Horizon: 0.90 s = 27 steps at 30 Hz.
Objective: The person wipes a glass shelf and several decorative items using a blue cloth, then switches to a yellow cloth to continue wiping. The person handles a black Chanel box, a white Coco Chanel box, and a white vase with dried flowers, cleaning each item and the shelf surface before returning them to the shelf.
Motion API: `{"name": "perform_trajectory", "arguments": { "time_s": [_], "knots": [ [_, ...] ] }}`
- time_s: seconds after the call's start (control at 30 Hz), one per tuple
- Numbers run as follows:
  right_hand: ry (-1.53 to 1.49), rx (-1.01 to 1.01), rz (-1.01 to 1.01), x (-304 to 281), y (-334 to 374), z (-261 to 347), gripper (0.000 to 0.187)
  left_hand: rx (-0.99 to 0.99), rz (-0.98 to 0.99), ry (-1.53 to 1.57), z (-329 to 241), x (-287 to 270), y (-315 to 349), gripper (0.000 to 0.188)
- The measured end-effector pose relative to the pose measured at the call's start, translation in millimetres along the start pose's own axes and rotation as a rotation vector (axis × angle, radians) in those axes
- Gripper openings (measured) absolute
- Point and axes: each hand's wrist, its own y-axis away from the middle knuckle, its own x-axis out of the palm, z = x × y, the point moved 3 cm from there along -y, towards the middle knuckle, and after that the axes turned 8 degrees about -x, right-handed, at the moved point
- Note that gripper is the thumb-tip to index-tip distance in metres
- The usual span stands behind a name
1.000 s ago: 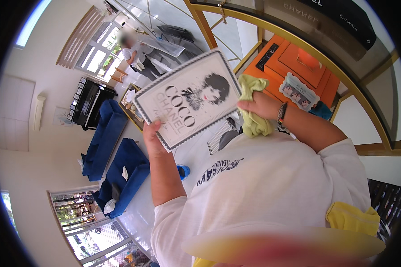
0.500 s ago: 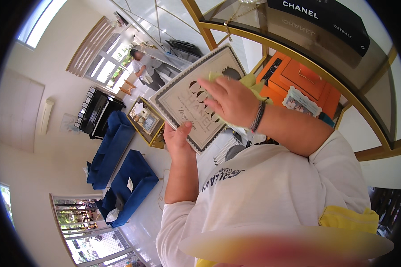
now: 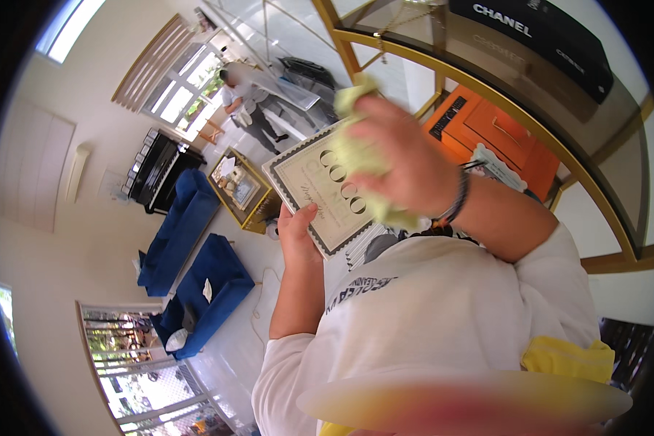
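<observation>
A cream book (image 3: 314,178) with a dark scalloped border on its cover is tilted in front of my chest. My left hand (image 3: 298,231) grips its lower left corner, the thumb lying on the cover and the fingers behind. My right hand (image 3: 410,156) is smeared by motion over the upper right part of the cover. Bunched in it is a pale yellow-green cloth (image 3: 352,160), which hides part of the book. Whether the cloth touches the cover, I cannot tell.
A gold-framed glass shelf (image 3: 403,49) rises close on the right, with a black book (image 3: 548,43) on top. Below it are orange boxes (image 3: 479,120) and a small white scalloped frame (image 3: 503,171). Farther off are a gold table (image 3: 260,219), blue sofas (image 3: 218,294), a black piano (image 3: 160,171) and a person (image 3: 241,109).
My right hand has turned and swung, bringing the cloth out in front of the book's upper right. My left hand keeps its grip on the lower corner.
</observation>
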Motion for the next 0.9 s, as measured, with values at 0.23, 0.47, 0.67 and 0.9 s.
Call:
{"name": "perform_trajectory", "arguments": {
  "time_s": [0.23,0.47,0.67,0.9],
  "knots": [
    [0.157,-0.243,0.252,41.7,30.0,-1.9,0.040,0.098,0.062,-0.064,3.7,7.3,-1.5,0.057],
    [-0.111,0.789,-0.004,-1.9,51.5,-121.7,0.035,0.062,0.149,0.074,-18.2,-23.3,8.3,0.065],
    [-1.969,0.862,-0.249,-9.0,21.0,-79.0,0.034,0.017,0.237,0.175,-3.1,-16.0,5.7,0.069],
    [-2.020,0.830,-0.234,-4.9,22.7,-33.2,0.037,-0.168,0.329,0.193,27.9,-0.3,2.0,0.073]
  ]
}}
